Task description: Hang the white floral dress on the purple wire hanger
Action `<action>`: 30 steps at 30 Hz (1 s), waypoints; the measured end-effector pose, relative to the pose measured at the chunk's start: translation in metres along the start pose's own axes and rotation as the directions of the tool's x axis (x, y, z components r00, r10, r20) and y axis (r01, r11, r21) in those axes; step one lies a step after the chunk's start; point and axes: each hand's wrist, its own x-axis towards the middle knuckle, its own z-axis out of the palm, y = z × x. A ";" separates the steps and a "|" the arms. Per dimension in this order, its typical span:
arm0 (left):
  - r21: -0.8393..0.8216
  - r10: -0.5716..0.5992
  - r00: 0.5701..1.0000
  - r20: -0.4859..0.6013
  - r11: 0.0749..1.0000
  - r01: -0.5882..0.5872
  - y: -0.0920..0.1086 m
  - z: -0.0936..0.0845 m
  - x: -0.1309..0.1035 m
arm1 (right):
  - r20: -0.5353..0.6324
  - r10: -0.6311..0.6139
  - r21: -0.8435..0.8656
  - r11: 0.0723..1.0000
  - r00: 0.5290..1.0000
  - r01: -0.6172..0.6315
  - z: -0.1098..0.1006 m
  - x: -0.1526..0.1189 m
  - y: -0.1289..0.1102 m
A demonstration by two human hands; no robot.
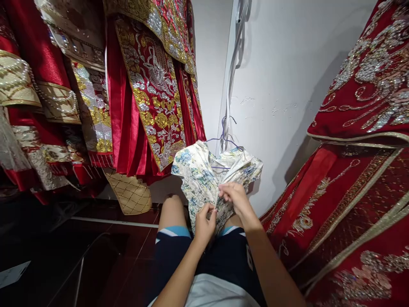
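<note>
A cream blouse (200, 181) with a blue and yellow floral print hangs on a thin purple wire hanger (223, 137) in front of me. Its lower part drapes between my knees. My left hand (205, 221) pinches the front edge low down, thumb against fingers. Slightly higher and to the right, my right hand (234, 197) is closed on the same front opening, fingertips pressed together. Whatever small fastening lies under the fingertips is too small to make out. The neckline above my hands lies apart in a V, with the hanger's bar showing inside.
Red embroidered gowns (156, 85) with gold and silver beadwork hang at the left. More red beaded garments (361, 106) crowd the right side. A white wall (275, 76) with a white strip stands behind. A dark tiled floor (128, 251) with a white rod (118, 221) lies at lower left.
</note>
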 end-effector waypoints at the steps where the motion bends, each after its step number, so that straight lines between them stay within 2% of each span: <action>1: 0.015 -0.002 1.000 0.015 1.000 0.002 -0.003 0.002 -0.001 | -0.013 -0.014 0.002 1.000 1.000 0.014 -0.001 0.012 -0.012; 4: 0.036 -0.008 0.998 0.068 0.999 0.006 -0.010 0.008 -0.002 | -0.035 -0.053 0.009 0.999 0.998 0.053 -0.001 0.049 -0.049; 7: 0.042 -0.009 0.993 0.117 0.999 0.005 -0.014 0.014 -0.005 | -0.058 -0.089 0.008 0.996 0.994 0.089 0.003 0.072 -0.076; 11: 0.024 -0.029 0.982 0.188 0.999 0.025 -0.017 0.013 -0.014 | -0.063 -0.140 -0.008 0.990 0.988 0.139 0.004 0.075 -0.088; 13: -0.012 -0.059 0.967 0.247 0.998 0.064 -0.011 0.007 -0.008 | -0.040 -0.158 -0.020 0.987 0.987 0.158 0.003 0.069 -0.086; 15: -0.071 -0.053 0.957 0.285 0.995 0.076 0.005 -0.004 0.010 | -0.027 -0.177 -0.025 0.984 0.984 0.177 0.001 0.061 -0.082; 16: -0.107 -0.018 0.964 0.266 0.993 0.048 0.017 -0.011 0.025 | -0.027 -0.186 -0.024 0.982 0.982 0.185 0.000 0.057 -0.081; 18: -0.100 0.110 0.983 0.146 0.990 -0.096 0.046 -0.024 0.062 | -0.027 -0.210 -0.030 0.977 0.977 0.209 -0.002 0.051 -0.080; 19: -0.061 0.196 0.979 0.063 0.979 -0.192 0.062 -0.030 0.082 | -0.020 -0.229 -0.041 0.973 0.973 0.228 -0.002 0.049 -0.080; 21: 0.029 0.335 0.942 -0.014 0.942 -0.335 0.091 -0.038 0.121 | 0.001 -0.274 -0.079 0.959 0.962 0.274 -0.004 0.046 -0.083; 23: 0.143 0.433 0.901 0.034 0.890 -0.433 0.112 -0.041 0.151 | 0.016 -0.301 -0.113 0.947 0.953 0.301 -0.006 0.047 -0.085; 25: 0.272 0.490 0.861 0.134 0.818 -0.507 0.124 -0.039 0.168 | -0.002 -0.301 -0.126 0.946 0.954 0.298 -0.008 0.050 -0.084; 27: 0.361 0.514 0.833 0.205 0.752 -0.552 0.130 -0.035 0.174 | -0.035 -0.297 -0.126 0.948 0.954 0.291 -0.010 0.055 -0.076; 28: 0.382 0.523 0.825 0.215 0.733 -0.563 0.132 -0.033 0.173 | -0.051 -0.298 -0.125 0.949 0.953 0.290 -0.010 0.057 -0.069; 30: 0.378 0.541 0.826 0.157 0.740 -0.557 0.135 -0.034 0.172 | -0.065 -0.291 -0.127 0.951 0.954 0.281 -0.008 0.059 -0.051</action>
